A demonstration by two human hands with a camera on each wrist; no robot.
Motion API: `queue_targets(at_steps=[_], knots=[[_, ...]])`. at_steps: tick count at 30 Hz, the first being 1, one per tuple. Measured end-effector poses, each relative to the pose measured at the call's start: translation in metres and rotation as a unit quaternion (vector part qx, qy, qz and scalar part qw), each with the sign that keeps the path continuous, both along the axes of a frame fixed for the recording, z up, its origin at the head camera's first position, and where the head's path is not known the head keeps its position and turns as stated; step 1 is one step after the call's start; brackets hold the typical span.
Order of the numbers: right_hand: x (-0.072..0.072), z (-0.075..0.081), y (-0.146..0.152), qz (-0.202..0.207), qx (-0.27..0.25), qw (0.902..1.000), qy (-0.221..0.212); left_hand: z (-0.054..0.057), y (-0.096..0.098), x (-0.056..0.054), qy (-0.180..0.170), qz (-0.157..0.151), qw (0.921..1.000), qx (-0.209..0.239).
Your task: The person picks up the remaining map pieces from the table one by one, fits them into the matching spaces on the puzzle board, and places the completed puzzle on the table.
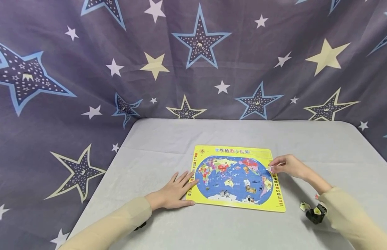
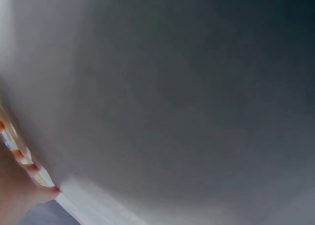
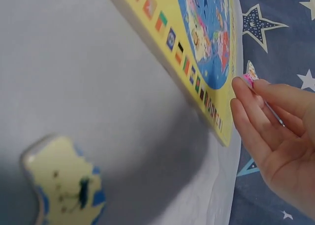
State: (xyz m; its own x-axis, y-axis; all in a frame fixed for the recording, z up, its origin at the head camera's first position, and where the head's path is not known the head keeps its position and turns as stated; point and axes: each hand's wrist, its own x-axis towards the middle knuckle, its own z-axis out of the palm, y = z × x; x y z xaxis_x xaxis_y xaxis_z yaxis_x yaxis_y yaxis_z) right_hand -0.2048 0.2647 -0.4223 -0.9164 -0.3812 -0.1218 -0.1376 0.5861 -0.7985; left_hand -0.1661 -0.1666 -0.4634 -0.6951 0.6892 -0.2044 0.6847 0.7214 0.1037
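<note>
A yellow-framed world map puzzle board (image 1: 237,207) lies flat on the table, its oval blue map mostly filled in. My left hand (image 1: 174,191) rests with fingers spread over the board's left edge; its fingertips show at the lower left of the left wrist view. Over the board's right edge, my right hand (image 1: 288,167) pinches a small puzzle piece (image 3: 249,78) between thumb and fingertips. White and pink show on that piece, but most of it is hidden by the fingers.
A loose pale yellow and blue puzzle piece (image 3: 64,180) lies on the grey table cover (image 1: 243,229). Near the right sleeve are another yellowish piece (image 1: 304,206), a small reddish piece (image 1: 317,197) and a black wrist camera (image 1: 315,217). A star-patterned curtain (image 1: 212,76) hangs behind.
</note>
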Motion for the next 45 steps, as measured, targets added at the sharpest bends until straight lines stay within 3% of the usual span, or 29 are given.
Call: queue_targets(at_steps=[27, 45], knots=[[-0.010, -0.004, -0.030, 0.013, -0.039, 0.9984, -0.038, 0.001, 0.000, 0.000, -0.005, -0.002, 1.0000, 0.007], [-0.014, -0.001, -0.055, 0.029, -0.001, 0.9996, -0.001, 0.002, 0.000, 0.000, -0.007, -0.002, 0.9999, 0.009]])
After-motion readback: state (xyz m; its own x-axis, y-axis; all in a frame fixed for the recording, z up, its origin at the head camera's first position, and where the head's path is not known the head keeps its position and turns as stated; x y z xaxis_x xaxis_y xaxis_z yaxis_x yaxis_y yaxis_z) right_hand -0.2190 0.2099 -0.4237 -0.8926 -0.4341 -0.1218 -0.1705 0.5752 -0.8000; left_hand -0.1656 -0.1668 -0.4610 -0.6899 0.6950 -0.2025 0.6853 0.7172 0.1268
